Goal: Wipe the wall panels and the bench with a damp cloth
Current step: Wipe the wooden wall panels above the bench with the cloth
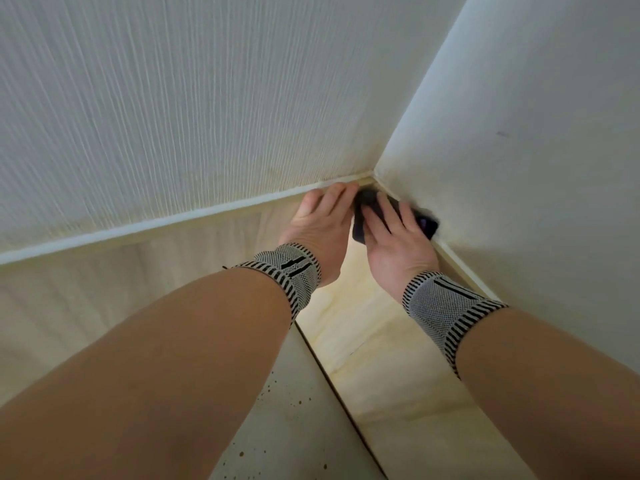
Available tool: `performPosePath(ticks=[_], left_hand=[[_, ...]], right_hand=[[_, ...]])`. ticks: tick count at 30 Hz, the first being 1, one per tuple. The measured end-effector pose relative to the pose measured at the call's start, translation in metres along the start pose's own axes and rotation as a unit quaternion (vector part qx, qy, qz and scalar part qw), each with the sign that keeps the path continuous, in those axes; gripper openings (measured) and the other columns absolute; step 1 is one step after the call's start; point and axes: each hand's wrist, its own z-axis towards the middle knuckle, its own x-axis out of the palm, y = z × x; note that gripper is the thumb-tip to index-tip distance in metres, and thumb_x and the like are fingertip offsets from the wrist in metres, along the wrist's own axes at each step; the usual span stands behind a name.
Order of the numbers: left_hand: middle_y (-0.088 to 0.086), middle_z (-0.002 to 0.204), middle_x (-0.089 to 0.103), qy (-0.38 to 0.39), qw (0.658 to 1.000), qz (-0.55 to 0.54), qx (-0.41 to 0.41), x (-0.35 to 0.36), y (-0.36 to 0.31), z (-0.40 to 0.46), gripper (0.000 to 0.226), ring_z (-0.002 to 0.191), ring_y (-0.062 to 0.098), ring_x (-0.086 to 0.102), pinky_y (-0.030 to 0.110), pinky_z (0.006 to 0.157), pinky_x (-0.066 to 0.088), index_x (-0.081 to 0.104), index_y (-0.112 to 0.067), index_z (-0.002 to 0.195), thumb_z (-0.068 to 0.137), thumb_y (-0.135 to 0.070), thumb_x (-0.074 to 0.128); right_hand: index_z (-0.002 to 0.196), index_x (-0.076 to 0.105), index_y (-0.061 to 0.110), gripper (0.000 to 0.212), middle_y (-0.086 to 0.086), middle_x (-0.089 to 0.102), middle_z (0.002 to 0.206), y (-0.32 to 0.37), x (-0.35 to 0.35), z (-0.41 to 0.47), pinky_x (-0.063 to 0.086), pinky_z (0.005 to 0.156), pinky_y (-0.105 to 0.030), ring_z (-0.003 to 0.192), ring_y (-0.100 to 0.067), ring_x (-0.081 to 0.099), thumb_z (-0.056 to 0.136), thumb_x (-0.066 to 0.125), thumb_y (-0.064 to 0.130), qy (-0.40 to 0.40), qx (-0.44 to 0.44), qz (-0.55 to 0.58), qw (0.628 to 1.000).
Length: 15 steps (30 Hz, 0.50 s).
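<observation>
The ribbed wall panel (173,109) filled the upper left of the frame, and a pale strip ran along its bottom edge. Below it, in the lower left, was the counter (104,289), with small brown spots on the floor part near the bottom middle.

In the middle of the frame the left hand (320,223) lay with its fingers straight, the tips touching the strip at the foot of the ribbed panel. It held nothing.

Just to the right, the right hand (394,237) pressed down on the dark cloth (427,221) with its fingers spread out flat on top. The cloth was pushed right into the corner, touching the smooth wall panel (519,133) on the right.

To do this well, I think the cloth should stay flat, be pushed firmly into the corner line, and then slide along the edge so no dirt is missed.
</observation>
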Motion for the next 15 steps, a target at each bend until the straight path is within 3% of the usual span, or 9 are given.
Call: performPosePath(ticks=[1, 3, 5, 11, 13, 15], left_hand=[[0.009, 0.161, -0.003, -0.002, 1.000, 0.003, 0.004, 0.000, 0.000, 0.000, 0.088, 0.147, 0.027, 0.003, 0.040, 0.110, 0.000, 0.015, -0.006, 0.155, 0.079, -0.028, 0.055], [0.010, 0.162, -0.004, -0.007, 1.000, 0.009, 0.009, 0.000, 0.001, -0.001, 0.084, 0.147, 0.028, 0.003, 0.041, 0.109, -0.001, 0.021, -0.006, 0.153, 0.080, -0.028, 0.055], [0.011, 0.161, -0.004, -0.009, 1.000, 0.019, 0.010, 0.001, 0.002, -0.002, 0.078, 0.147, 0.029, 0.004, 0.041, 0.110, 0.002, 0.026, -0.005, 0.151, 0.081, -0.027, 0.053], [0.009, 0.160, 0.004, -0.032, 0.999, 0.015, 0.006, 0.001, 0.001, -0.001, 0.074, 0.145, 0.027, 0.011, 0.040, 0.108, 0.002, 0.032, -0.009, 0.149, 0.079, -0.026, 0.047], [0.009, 0.160, 0.003, -0.031, 0.999, 0.021, 0.005, 0.002, 0.001, -0.001, 0.075, 0.145, 0.028, 0.011, 0.040, 0.107, 0.002, 0.032, -0.009, 0.150, 0.079, -0.028, 0.048], [0.011, 0.160, 0.001, -0.023, 0.999, 0.032, 0.002, 0.002, 0.001, -0.001, 0.077, 0.144, 0.029, 0.010, 0.041, 0.106, 0.003, 0.032, -0.007, 0.149, 0.079, -0.029, 0.051]], right_hand=[[0.143, 0.045, 0.008, 0.066, -0.008, 0.032, 0.156, 0.003, -0.001, -0.002, -0.006, 0.114, -0.049, 0.145, -0.036, 0.019, 0.087, 0.012, 0.020, 0.003, 0.003, 0.004, 1.000], [0.148, 0.034, 0.006, 0.062, -0.012, 0.018, 0.160, 0.013, 0.007, -0.007, -0.007, 0.117, -0.050, 0.147, -0.037, 0.007, 0.092, 0.013, 0.019, 0.049, -0.073, 0.016, 0.996], [0.147, 0.038, 0.007, 0.053, -0.012, 0.017, 0.160, 0.019, 0.009, -0.009, -0.005, 0.119, -0.050, 0.146, -0.037, 0.004, 0.098, 0.021, 0.021, 0.113, -0.144, -0.003, 0.983], [0.132, 0.059, 0.009, 0.059, -0.008, 0.048, 0.145, 0.002, -0.003, 0.004, 0.005, 0.115, -0.049, 0.140, -0.036, 0.032, 0.084, 0.026, 0.020, -0.005, -0.014, -0.008, 1.000], [0.136, 0.053, 0.005, 0.056, -0.011, 0.036, 0.152, 0.010, 0.010, -0.003, 0.002, 0.117, -0.050, 0.143, -0.037, 0.020, 0.090, 0.024, 0.019, 0.057, -0.119, -0.020, 0.991], [0.133, 0.056, 0.011, 0.047, -0.010, 0.033, 0.152, 0.016, 0.009, -0.012, 0.002, 0.118, -0.049, 0.143, -0.036, 0.012, 0.097, 0.027, 0.020, 0.158, -0.224, -0.029, 0.961]])
